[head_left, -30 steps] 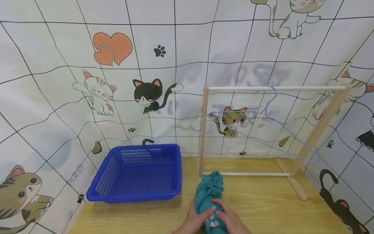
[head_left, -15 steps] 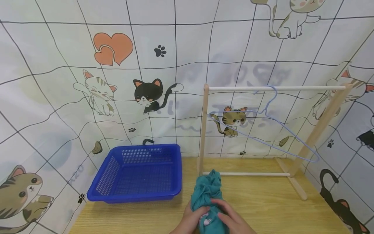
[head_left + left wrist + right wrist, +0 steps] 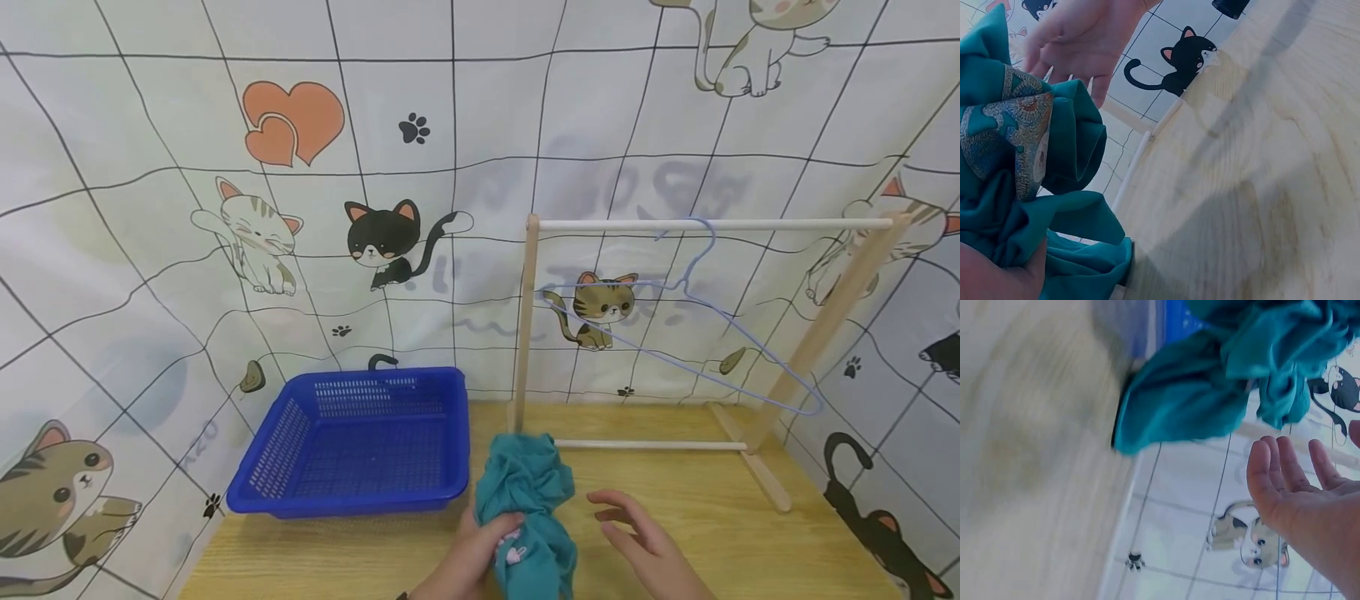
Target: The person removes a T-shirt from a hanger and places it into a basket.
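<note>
In the head view a bunched teal cloth garment [image 3: 528,479] with a small pale print is upright at the front of the table. My left hand [image 3: 467,552] grips its left side, thumb over the front; the fingers behind are hidden. To the right, my right hand [image 3: 651,546] is apart from the garment, its fingers loosely bent around nothing. The left wrist view shows loose folds of the garment [image 3: 1075,140] and a patterned patch. In the right wrist view the garment [image 3: 1179,394] hangs above the open right hand [image 3: 1310,506].
A blue plastic basket [image 3: 348,507] stands left of the garment on the wooden table [image 3: 352,554]. Behind the hands is a wooden rack [image 3: 525,333], with a light blue hanger [image 3: 738,337] on its top rail. A cat-printed wall covering encloses the back and sides.
My right hand has let go of the garment and moved off to the right. The left hand still holds the garment, now slightly further left and opened out wider at the top.
</note>
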The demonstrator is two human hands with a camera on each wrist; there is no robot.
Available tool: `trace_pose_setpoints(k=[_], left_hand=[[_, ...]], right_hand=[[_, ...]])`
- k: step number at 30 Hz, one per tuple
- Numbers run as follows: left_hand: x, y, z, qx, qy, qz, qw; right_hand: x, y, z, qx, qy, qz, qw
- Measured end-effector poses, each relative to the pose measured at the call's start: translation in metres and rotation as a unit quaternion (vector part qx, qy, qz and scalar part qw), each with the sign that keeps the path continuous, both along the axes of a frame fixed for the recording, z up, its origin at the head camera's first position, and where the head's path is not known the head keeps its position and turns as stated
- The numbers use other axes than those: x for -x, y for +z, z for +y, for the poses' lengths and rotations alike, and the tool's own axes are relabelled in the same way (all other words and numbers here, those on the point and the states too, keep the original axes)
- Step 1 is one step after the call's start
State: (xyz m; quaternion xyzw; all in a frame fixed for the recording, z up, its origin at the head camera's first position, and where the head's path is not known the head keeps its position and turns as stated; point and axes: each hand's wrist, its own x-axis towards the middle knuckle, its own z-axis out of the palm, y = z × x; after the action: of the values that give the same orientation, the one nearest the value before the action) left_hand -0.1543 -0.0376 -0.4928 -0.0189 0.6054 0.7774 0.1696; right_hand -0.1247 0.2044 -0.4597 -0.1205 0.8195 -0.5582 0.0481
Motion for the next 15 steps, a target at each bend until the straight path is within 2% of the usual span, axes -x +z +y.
trace_pose_setpoints(k=[4,6,9,11,13,15], left_hand=[[0.000,0.003,-0.002,0.003,-0.001,0.019,0.9998],[0.000,0.005,-0.003,0.001,-0.002,0.023,0.9997],[-0.001,0.007,-0.003,0.001,-0.003,0.025,0.9997],[-0.002,0.010,-0.004,0.001,-0.003,0.027,0.9996],[-0.002,0.011,-0.005,0.007,-0.004,0.030,0.9995],[-0.001,0.012,-0.005,0.010,-0.003,0.034,0.9994]], right_hand=[[0.002,0.004,0.010,-0.071,-0.058,0.060,0.994],[0.002,0.006,0.015,-0.136,-0.069,0.108,0.982],[0.004,0.010,0.021,-0.243,-0.076,0.203,0.945],[0.006,0.011,0.023,-0.300,-0.081,0.240,0.920],[0.008,0.011,0.025,-0.336,-0.084,0.259,0.902],[0.008,0.011,0.026,-0.357,-0.082,0.253,0.895]])
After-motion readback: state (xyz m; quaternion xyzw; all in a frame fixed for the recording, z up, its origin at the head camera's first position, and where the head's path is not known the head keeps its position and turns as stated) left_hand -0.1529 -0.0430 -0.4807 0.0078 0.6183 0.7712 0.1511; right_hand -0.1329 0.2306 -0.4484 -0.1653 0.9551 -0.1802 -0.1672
